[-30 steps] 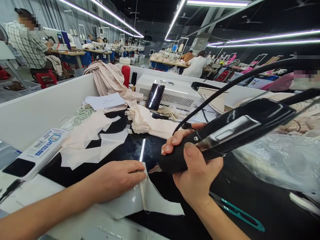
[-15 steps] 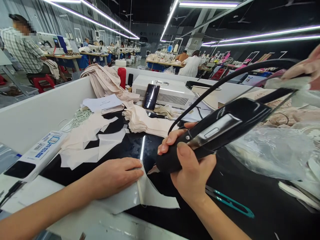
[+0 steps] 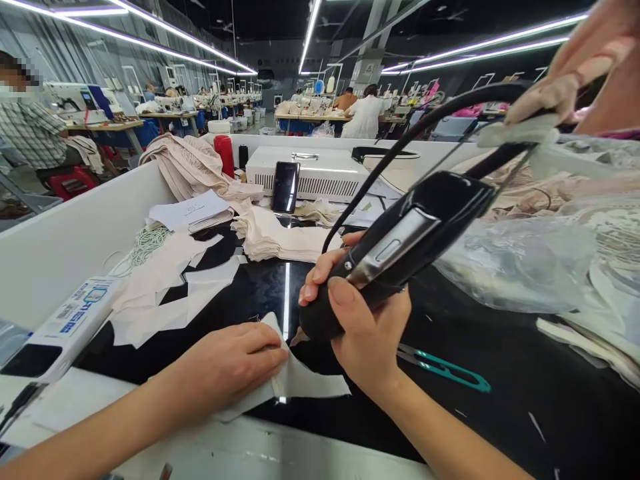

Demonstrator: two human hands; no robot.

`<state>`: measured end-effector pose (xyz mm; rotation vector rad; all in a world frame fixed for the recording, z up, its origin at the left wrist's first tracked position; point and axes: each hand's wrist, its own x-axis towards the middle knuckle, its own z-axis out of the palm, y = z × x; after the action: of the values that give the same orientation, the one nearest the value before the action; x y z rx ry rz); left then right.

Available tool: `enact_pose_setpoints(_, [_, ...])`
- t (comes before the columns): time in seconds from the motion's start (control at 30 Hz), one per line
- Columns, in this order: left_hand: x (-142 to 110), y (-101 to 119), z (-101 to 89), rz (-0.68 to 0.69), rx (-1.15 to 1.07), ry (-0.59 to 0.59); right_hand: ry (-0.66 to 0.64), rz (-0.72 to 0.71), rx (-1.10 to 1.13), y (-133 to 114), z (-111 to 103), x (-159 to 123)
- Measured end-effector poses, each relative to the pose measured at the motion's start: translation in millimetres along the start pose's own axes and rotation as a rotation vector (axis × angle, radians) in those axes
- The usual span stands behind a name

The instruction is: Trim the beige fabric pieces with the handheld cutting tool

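My right hand (image 3: 360,313) is wrapped round a black corded hand tool (image 3: 400,243) with a silver panel on its side; its blunt lower end hangs near the black tabletop, and what that end touches is hidden. To the left, my left hand (image 3: 240,367) holds down a pale fabric piece (image 3: 310,381), fingers closed on its folded edge. The piece lies flat on the table, with a curved edge towards the tool. Teal-handled thread snips (image 3: 453,371) lie right of my right wrist.
A stack of cut fabric (image 3: 285,237), a phone (image 3: 285,187) and a white vented box (image 3: 310,167) stand behind. Loose pieces (image 3: 165,287) and a white device (image 3: 65,327) are at left. A clear plastic bag (image 3: 520,267) lies at right; another person's hand (image 3: 565,87) holds translucent material above.
The view has swung rightward. Another person's hand has come in at upper right with translucent material. The pale fabric's upper corner now stands up beyond my left fingers. The tool remains in my right hand.
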<state>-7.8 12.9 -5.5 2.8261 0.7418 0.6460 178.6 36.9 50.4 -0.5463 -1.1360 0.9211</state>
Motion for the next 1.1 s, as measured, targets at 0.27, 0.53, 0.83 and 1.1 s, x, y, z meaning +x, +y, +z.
enact_pose_setpoints(0.27, [-6,0,3.5,0.05,0.12,0.023,-0.009,0.016,-0.004,3,2,-6])
enact_pose_setpoints(0.53, [-11,-3,2.7,0.049,0.15,0.017,0.036,0.041,-0.105,0,0,-7])
enact_pose_setpoints(0.83, [-15,-4,2.7,0.011,0.096,-0.017,0.039,0.073,-0.073,-9,-1,-14])
enact_pose_setpoints(1.1, [-14,-3,-1.6,0.019,0.091,-0.019,0.071,0.066,-0.137,-16,-3,-14])
